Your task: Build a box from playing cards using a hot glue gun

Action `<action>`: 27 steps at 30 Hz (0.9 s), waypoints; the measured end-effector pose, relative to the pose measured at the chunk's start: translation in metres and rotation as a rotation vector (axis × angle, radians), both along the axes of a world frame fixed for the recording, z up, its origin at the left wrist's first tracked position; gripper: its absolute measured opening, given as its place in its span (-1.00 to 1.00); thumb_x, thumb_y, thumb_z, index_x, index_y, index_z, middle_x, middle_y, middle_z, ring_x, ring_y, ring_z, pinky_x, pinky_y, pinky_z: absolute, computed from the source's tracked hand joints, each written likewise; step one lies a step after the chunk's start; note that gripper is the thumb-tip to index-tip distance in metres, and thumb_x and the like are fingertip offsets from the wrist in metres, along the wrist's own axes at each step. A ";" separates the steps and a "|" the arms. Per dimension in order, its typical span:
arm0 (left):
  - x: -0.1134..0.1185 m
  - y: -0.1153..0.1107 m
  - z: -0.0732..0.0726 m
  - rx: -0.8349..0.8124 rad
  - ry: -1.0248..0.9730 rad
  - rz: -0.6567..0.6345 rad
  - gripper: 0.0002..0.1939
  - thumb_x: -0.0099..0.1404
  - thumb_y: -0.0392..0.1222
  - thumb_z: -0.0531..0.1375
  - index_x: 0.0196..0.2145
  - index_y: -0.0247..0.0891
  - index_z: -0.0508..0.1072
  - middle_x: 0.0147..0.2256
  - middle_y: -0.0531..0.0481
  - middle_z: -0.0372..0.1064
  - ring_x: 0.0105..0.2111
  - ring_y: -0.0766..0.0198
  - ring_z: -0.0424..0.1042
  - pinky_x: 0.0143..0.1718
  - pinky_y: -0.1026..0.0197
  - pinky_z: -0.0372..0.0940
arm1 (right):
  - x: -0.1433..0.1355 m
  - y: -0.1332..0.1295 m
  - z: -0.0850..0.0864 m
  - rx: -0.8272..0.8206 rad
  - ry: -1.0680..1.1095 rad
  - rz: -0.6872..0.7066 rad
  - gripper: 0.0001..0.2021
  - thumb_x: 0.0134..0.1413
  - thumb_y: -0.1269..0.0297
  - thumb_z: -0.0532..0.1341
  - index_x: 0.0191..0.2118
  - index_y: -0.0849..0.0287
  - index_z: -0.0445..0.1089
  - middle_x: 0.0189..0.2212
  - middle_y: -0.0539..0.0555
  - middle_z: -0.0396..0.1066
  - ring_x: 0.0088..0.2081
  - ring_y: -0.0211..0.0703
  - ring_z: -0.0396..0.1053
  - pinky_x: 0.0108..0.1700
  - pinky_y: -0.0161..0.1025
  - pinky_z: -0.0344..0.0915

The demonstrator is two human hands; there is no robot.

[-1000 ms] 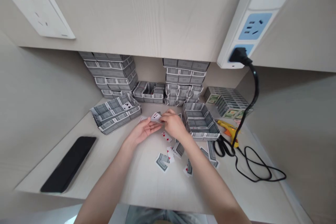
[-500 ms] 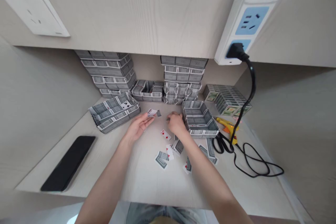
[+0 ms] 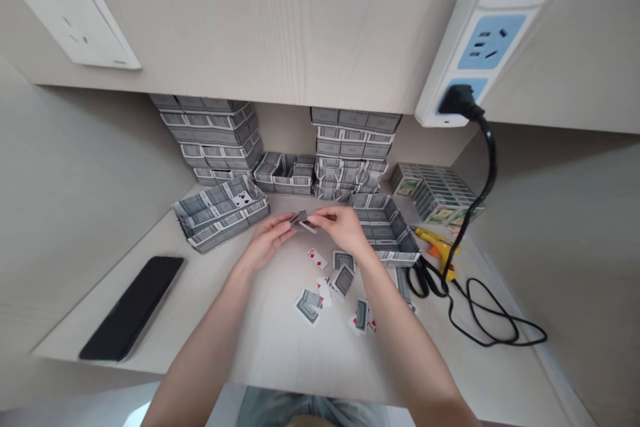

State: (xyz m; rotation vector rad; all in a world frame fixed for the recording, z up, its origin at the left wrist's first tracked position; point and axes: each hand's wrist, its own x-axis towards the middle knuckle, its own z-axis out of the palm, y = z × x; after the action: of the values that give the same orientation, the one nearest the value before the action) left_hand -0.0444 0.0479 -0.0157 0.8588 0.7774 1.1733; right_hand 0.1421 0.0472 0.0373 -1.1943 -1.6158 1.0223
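My left hand (image 3: 270, 237) pinches a playing card (image 3: 299, 217) between thumb and fingers, above the desk. Close against it, my right hand (image 3: 343, 223) grips the edge of a card piece (image 3: 309, 225) with thumb and forefinger; the two pieces meet or overlap, and I cannot tell if they are joined. Below the hands lie a six of diamonds (image 3: 317, 258), a folded card piece (image 3: 342, 281) and several other loose cards (image 3: 309, 307). To the right of my right hand stands an open box made of folded cards (image 3: 395, 256).
Another card box (image 3: 225, 220) sits at left, near a black phone (image 3: 133, 307). Stacked card boxes (image 3: 350, 143) line the back. At right are black scissors (image 3: 424, 278), a yellow glue gun (image 3: 437, 243), packaged decks (image 3: 440, 190) and a looping black cable (image 3: 487, 173).
My right hand has risen from the desk beside the card box and moved left to meet the left hand, now with a card piece in its fingers. The left hand's card has tilted.
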 end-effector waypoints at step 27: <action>0.008 -0.004 -0.002 -0.046 0.004 -0.138 -0.70 0.09 -0.30 0.23 -0.17 -0.34 0.43 -0.09 -0.17 0.38 -0.09 0.13 0.37 0.08 0.07 0.14 | -0.011 -0.021 -0.012 -0.421 -1.250 0.216 -0.33 -0.65 0.52 0.43 -0.16 0.38 0.36 -0.29 0.33 0.45 -0.22 0.11 0.42 -0.29 -0.22 0.30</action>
State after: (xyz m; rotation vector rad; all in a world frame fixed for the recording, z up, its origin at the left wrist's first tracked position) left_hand -0.0364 0.0435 -0.0175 0.8634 0.7338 1.0283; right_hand 0.1308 0.0261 0.0250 -2.2377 -2.5671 0.7573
